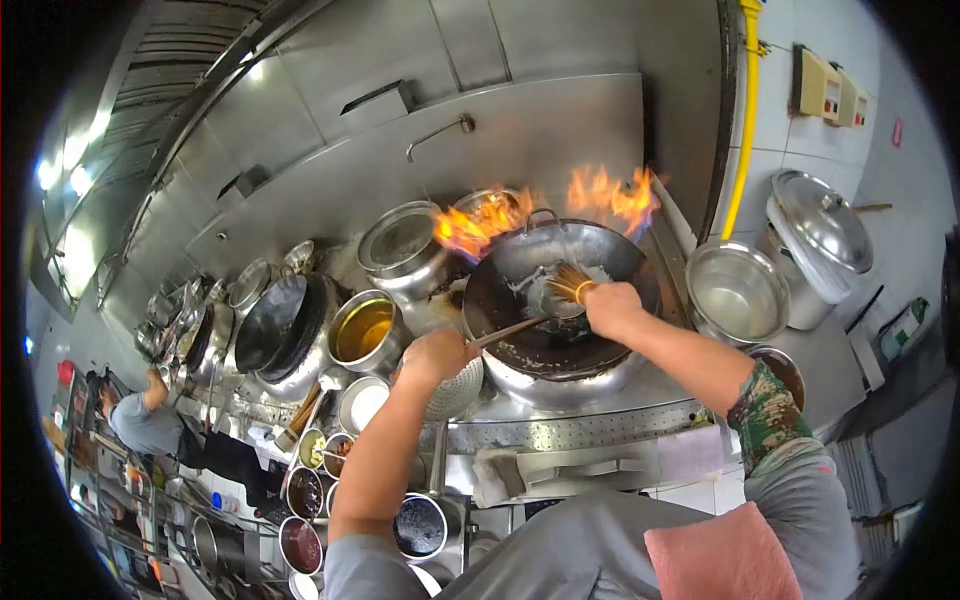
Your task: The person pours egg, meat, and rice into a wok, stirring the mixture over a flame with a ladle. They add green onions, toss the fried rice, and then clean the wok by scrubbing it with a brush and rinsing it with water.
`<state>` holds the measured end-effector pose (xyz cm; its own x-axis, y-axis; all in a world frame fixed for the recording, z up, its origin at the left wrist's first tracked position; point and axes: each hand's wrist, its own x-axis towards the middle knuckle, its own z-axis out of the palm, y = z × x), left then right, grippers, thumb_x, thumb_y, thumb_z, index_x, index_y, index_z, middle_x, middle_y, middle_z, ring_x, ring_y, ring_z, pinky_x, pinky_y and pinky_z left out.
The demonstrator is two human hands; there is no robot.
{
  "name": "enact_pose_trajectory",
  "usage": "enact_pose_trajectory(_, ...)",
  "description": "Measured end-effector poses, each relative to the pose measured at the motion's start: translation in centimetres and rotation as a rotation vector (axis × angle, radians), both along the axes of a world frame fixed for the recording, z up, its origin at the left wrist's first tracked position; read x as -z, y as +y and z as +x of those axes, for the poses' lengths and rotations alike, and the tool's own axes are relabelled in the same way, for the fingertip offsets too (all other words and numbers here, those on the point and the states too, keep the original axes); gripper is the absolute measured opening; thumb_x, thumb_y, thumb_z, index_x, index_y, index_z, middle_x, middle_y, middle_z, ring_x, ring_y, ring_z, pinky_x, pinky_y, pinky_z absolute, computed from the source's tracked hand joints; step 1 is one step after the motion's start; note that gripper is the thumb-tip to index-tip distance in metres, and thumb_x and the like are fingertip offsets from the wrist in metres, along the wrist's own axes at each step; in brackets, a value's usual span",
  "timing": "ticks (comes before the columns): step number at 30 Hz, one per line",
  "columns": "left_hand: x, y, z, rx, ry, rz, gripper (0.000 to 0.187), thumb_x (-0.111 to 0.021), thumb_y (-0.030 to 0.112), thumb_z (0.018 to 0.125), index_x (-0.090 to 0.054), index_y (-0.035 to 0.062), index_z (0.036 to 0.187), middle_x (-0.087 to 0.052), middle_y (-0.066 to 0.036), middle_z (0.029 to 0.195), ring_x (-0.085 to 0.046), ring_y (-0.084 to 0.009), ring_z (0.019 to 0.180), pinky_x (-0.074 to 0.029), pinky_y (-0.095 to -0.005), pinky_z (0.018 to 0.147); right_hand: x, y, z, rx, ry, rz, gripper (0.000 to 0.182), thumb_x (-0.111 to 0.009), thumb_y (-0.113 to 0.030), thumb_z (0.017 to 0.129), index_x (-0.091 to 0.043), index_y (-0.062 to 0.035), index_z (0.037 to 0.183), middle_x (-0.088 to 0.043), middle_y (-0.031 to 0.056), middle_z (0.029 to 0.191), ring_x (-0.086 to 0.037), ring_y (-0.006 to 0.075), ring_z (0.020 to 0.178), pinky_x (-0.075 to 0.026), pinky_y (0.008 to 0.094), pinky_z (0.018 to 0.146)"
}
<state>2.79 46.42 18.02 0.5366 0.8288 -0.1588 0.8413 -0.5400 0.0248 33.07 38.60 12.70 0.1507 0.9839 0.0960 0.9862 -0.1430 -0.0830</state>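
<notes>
A large black wok (pixel 500 290) sits over the burner in front of me, with wet, foamy liquid in its bottom. My right hand (pixel 612 308) is closed around a bamboo wok brush (pixel 570 284), its bristles spread down inside the wok. My left hand (pixel 438 356) grips the handle of a ladle (pixel 512 331), which reaches over the wok's near left side toward the brush. The ladle's bowl is partly hidden by the brush and my right hand. Below my left hand lies a perforated strainer (pixel 456 392).
Flames (pixel 612 198) rise behind the wok on both sides. An oil pot (pixel 362 332) stands to the left, a water pot (pixel 738 292) to the right. Seasoning containers (pixel 304 492) line the lower left. Another person (pixel 150 420) works farther left.
</notes>
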Motion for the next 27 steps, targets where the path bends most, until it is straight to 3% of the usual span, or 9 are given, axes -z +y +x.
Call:
enact_pose_trajectory(4, -0.8, -0.5, 0.6, -0.029, 0.104, 0.111, 0.046, -0.059, 0.052, 0.092, -0.074, 0.0103, 0.104, -0.072, -0.016, 0.105, -0.069, -0.0337, 0.102, -0.054, -0.0455, 0.088, -2.5, -2.1, 0.6, -0.044, 0.002, -0.204, 0.021, -0.059, -0.011, 0.083, -0.074, -0.0057, 0.098, -0.073, 0.0171, 0.097, -0.072, 0.0310, 0.093, -0.057, 0.0436, 0.078)
enact_pose_trajectory(10, -1.4, -1.6, 2.4, -0.036, 0.161, 0.247, 0.040, -0.064, 0.048, 0.089, -0.076, 0.0107, 0.098, -0.073, -0.016, 0.099, -0.072, -0.0316, 0.094, -0.056, -0.0435, 0.081, 0.4, -1.9, 1.1, -0.059, 0.052, -0.109, 0.018, -0.059, -0.010, 0.083, -0.075, -0.0081, 0.092, -0.074, 0.0155, 0.095, -0.072, 0.0310, 0.093, -0.057, 0.0426, 0.078)
enact_pose_trajectory(15, -1.3, -1.6, 2.9, -0.036, 0.204, 0.316, 0.037, -0.067, 0.045, 0.088, -0.075, 0.0113, 0.099, -0.075, -0.011, 0.096, -0.073, -0.0289, 0.091, -0.057, -0.0403, 0.077, -1.0, -2.0, 0.8, -0.076, 0.067, -0.069, 0.019, -0.061, -0.011, 0.081, -0.075, -0.0066, 0.093, -0.073, 0.0177, 0.095, -0.072, 0.0321, 0.093, -0.057, 0.0428, 0.077)
enact_pose_trajectory(21, -2.8, -2.1, 3.4, -0.097, 0.193, 0.188, 0.042, -0.067, 0.048, 0.088, -0.074, 0.0091, 0.102, -0.073, -0.015, 0.103, -0.070, -0.0314, 0.100, -0.055, -0.0428, 0.085, -1.8, -1.7, 3.2, -0.069, 0.064, -0.006, 0.020, -0.063, -0.011, 0.077, -0.075, -0.0052, 0.092, -0.074, 0.0165, 0.086, -0.073, 0.0327, 0.087, -0.057, 0.0433, 0.077)
enact_pose_trajectory(24, -3.6, -1.8, 4.7, -0.106, 0.192, 0.167, 0.046, -0.068, 0.050, 0.086, -0.074, 0.0073, 0.102, -0.073, -0.016, 0.105, -0.069, -0.0326, 0.102, -0.055, -0.0435, 0.087, 0.5, -2.1, 1.8, -0.032, 0.026, 0.065, 0.020, -0.064, -0.012, 0.078, -0.075, -0.0060, 0.093, -0.074, 0.0165, 0.091, -0.073, 0.0314, 0.089, -0.057, 0.0430, 0.078)
enact_pose_trajectory(25, -3.9, -1.6, 4.9, -0.112, 0.195, 0.172, 0.047, -0.069, 0.050, 0.085, -0.074, 0.0068, 0.102, -0.073, -0.016, 0.105, -0.069, -0.0327, 0.103, -0.055, -0.0434, 0.087, 1.9, -1.6, 2.4, -0.063, 0.094, -0.048, 0.020, -0.064, -0.013, 0.080, -0.075, -0.0050, 0.094, -0.074, 0.0171, 0.095, -0.073, 0.0308, 0.090, -0.057, 0.0436, 0.079)
enact_pose_trajectory(27, -4.9, -1.4, 5.2, -0.099, 0.180, 0.197, 0.049, -0.072, 0.051, 0.083, -0.074, 0.0067, 0.103, -0.072, -0.016, 0.107, -0.069, -0.0328, 0.104, -0.055, -0.0434, 0.088, -0.5, -2.1, 3.4, -0.021, 0.079, -0.089, 0.020, -0.063, -0.013, 0.080, -0.075, -0.0043, 0.094, -0.073, 0.0175, 0.096, -0.073, 0.0312, 0.090, -0.057, 0.0442, 0.079)
